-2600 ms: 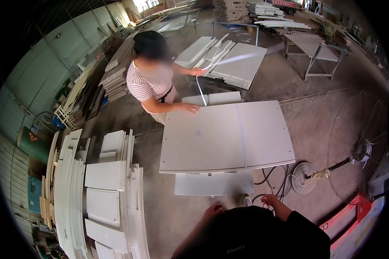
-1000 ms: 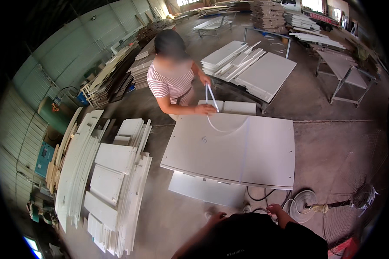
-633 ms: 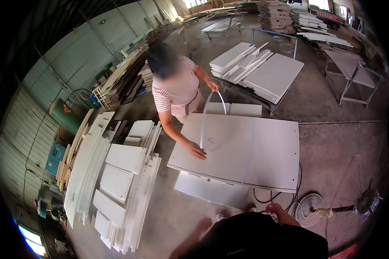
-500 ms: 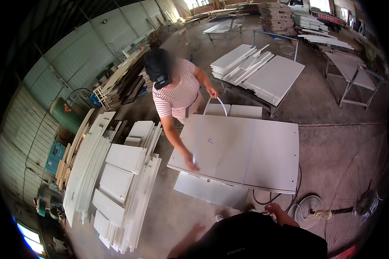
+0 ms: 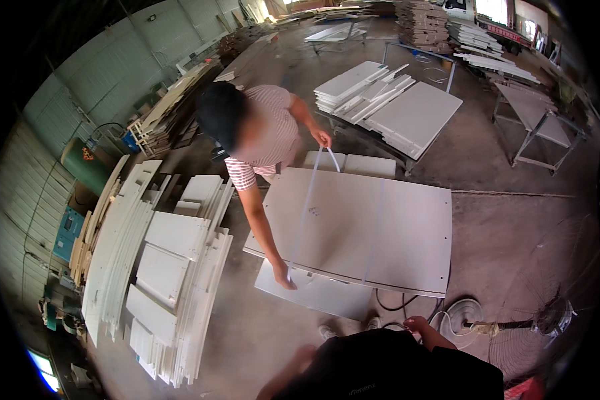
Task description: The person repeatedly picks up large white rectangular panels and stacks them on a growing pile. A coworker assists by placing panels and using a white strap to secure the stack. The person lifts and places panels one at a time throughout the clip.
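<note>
Wide board: a large pale board (image 5: 407, 227), lying flat with small holes by its right edge; what carries it is hidden, and a pale sheet (image 5: 340, 301) juts out beneath its near edge
Strap: a white strap (image 5: 309, 197) runs across the wide board's left half, from far edge to near; a second band (image 5: 374, 227) crosses right of its middle
Co-worker: a person in a striped top (image 5: 273, 120), at the wide board's left end, the far hand (image 5: 323, 139) gripping the strap past the far edge, the near hand (image 5: 283, 275) low at the near edge
Wearer's hands: left hand (image 5: 305, 358) and right hand (image 5: 417, 325), both short of the wide board's near edge; left is blurred, right looks curled, so I cannot tell how wide the fingers are or if they hold anything
Good handling: probably best to keep the strap flat, untwisted and roughly parallel to the second band, with light tension at the wide board's edges
Floor: brownish concrete floor (image 5: 500, 233) around the wide board; a fan base (image 5: 461, 313) and cable right of its near corner
Room: workshop, panel stacks (image 5: 173, 233) left of the wide board, a loaded trolley (image 5: 413, 120) beyond it
</note>
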A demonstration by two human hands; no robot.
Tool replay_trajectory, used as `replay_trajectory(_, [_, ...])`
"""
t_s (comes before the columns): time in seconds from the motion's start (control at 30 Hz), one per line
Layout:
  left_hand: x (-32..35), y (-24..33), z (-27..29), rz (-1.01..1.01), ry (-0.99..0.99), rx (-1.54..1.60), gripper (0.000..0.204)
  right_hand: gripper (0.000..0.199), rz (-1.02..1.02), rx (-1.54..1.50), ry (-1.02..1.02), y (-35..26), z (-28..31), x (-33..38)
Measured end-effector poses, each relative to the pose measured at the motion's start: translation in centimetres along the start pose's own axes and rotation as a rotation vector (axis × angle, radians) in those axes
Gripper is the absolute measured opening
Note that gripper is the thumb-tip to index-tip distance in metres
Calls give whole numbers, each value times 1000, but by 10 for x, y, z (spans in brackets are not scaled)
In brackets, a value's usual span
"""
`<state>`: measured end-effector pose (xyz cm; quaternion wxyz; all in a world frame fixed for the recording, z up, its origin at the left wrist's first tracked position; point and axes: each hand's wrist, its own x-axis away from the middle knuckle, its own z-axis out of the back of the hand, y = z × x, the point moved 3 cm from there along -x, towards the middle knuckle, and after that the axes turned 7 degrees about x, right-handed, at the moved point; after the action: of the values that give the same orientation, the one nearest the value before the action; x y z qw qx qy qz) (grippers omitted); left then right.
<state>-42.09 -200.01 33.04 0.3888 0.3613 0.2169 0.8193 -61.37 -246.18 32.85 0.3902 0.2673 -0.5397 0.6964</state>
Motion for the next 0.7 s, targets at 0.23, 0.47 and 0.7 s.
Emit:
replay_trajectory(0.23, [-9,-5,15,15,-77,103,25,19,37,-40,17,11,13,-11])
replay_trajectory(0.47, [-19,68,55,-106,129,143,31,24,33,-40,96,30,20,-36])
replay_trajectory(0.7, [-47,53,64,-148,-6,74,28,29,115,-89,127,62,28,-27])
